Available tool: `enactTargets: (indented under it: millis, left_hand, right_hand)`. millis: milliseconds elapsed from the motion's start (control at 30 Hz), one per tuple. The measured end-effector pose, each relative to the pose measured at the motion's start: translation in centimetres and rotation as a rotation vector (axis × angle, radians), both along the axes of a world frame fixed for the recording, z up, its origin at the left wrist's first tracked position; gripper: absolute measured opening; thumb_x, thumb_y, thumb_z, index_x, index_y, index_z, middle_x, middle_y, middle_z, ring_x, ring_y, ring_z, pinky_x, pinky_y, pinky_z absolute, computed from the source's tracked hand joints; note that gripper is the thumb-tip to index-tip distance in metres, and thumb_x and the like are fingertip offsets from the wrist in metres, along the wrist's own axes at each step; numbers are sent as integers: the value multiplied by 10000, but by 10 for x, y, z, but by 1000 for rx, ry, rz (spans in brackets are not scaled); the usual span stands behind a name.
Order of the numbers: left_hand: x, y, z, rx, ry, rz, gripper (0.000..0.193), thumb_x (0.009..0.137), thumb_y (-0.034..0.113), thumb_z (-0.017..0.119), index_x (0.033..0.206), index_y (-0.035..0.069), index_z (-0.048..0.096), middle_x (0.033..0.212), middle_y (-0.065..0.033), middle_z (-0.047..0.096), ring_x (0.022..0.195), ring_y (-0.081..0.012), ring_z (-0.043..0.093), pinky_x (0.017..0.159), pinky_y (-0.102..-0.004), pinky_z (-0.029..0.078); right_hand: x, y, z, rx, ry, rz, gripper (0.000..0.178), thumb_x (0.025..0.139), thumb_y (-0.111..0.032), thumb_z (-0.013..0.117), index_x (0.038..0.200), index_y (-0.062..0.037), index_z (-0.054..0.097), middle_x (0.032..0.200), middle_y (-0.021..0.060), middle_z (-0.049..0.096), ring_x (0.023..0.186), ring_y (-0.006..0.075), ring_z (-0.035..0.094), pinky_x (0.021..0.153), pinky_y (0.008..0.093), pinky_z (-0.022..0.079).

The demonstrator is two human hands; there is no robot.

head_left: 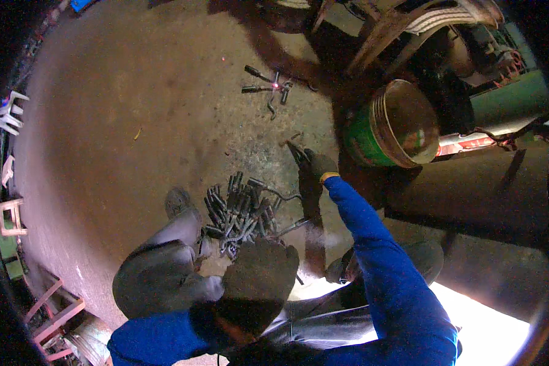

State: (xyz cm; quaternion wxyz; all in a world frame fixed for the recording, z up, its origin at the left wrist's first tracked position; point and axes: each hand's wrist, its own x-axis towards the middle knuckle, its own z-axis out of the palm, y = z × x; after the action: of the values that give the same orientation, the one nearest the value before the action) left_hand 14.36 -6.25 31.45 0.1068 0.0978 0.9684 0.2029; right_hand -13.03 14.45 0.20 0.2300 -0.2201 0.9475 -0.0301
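My right hand (320,165), in a dark glove with a yellow cuff, reaches forward over the floor. Its fingers close round a dark slim piece (296,152), whose kind I cannot make out. Close to me, my left hand (261,274) shows as a large dark glove in front of the pile; its fingers are hidden. Behind it lies a heap of metal parts (241,207), bent rods with dark tube-like ends. A rod (294,227) pokes out beside the left glove. Farther ahead, a few similar parts (285,94) lie together, with a small pinkish glow among them.
A green bucket (366,137) leans or lies to the right, its opening toward me. Beyond it are a chair (402,36) and a large dark box-like piece (470,195). White chairs (10,113) and a reddish frame (58,317) stand along the left.
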Motion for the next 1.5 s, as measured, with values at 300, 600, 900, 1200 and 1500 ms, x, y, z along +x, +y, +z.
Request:
enactTargets:
  millis: [300,600,900,1200,1500]
  left_hand:
    - [0,0,3,-4,-2,1,227,760,221,633,927,68,626,819,-168,628,771,-330,627,682,-456,505]
    - [-5,-10,-9,51,-26,38,239,757,225,642,934,64,628,817,-172,629,772,-334,627,683,-462,504]
    - [-20,-1,-1,32,-36,-37,252,754,228,651,941,60,630,816,-176,629,774,-339,627,685,-468,503]
    - [-12,4,-15,178,84,-78,252,751,211,655,941,48,635,790,-185,629,778,-349,628,690,-474,501]
    - [3,15,-19,24,117,185,154,774,193,578,840,97,679,787,-137,645,755,-313,638,652,-463,506]
  right_hand:
    - [-89,-35,49,-74,211,80,511,894,-404,540,1371,-235,470,1094,193,648,962,396,632,827,494,496]
    - [-103,-97,-15,-61,158,-68,551,919,-453,458,1429,-260,380,1041,226,656,954,412,630,786,518,493]
    - [33,-86,-14,-141,-89,-211,573,892,-420,480,1428,-245,377,1035,237,654,922,430,634,801,522,489]
    - [-31,-53,-1,-128,190,44,416,915,-379,460,1302,-237,516,1015,181,673,914,415,642,791,516,506]
    - [-72,-97,6,-177,103,-171,466,898,-358,508,1339,-209,509,1148,184,634,1037,386,607,862,488,483]
